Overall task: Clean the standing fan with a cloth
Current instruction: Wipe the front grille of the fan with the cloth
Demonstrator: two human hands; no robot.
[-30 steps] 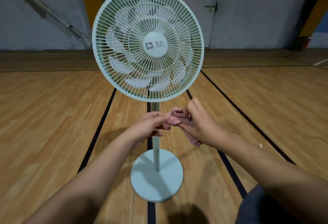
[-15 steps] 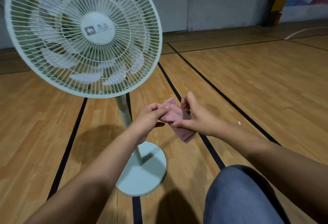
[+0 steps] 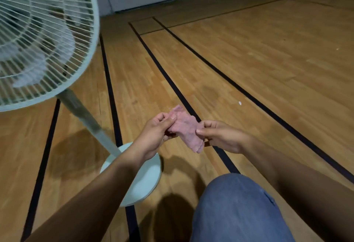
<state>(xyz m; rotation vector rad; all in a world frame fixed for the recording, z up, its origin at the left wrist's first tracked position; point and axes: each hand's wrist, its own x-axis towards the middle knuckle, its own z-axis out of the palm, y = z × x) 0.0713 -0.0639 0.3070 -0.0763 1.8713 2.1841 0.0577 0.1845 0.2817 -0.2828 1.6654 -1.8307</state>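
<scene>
the wooden floor [image 3: 268, 59] spreads around me, and the standing fan [image 3: 47, 50] rises at my left, its pole [image 3: 90, 123] slanting down to the round base [image 3: 145, 180] partly behind my left forearm. my left hand [image 3: 155, 134] and right hand [image 3: 222, 136] sit close together, each pinching an end of the pink cloth [image 3: 186, 128] — held in the air, near the pole but off the fan. my guess: a loose pinch drops it, or a hard wipe tips the fan. only the grille holds anything — the blades [image 3: 36, 69].

one head-worn view, facing forward-down, close above left hand [image 3: 155, 136], right hand [image 3: 223, 138]
</scene>
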